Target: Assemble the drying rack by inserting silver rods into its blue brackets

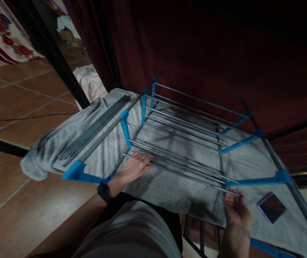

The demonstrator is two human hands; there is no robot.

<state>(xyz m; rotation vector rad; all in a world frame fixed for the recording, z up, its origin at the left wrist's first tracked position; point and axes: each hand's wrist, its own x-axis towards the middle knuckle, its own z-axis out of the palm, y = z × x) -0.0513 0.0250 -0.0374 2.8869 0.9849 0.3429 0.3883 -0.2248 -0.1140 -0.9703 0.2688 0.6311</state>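
A partly assembled rack (193,114) of grey metal tubes and blue plastic brackets lies across a grey blanket. My left hand (136,166), with a dark band on its wrist, is closed around a loose metal tube (181,173) near its left end. My right hand (238,208) has its fingers on the same tube near its right end. The tube runs level in front of the nearest crossbars. Close to its left end is a blue bracket (125,127); near its right end is another blue bracket (258,180).
Several loose grey tubes (97,127) lie bundled on the blanket (46,157) at left. A dark phone (272,208) rests at right. Behind hangs a dark red curtain (196,53). Black frame posts (54,61) stand around; tiled floor (14,104) shows at left.
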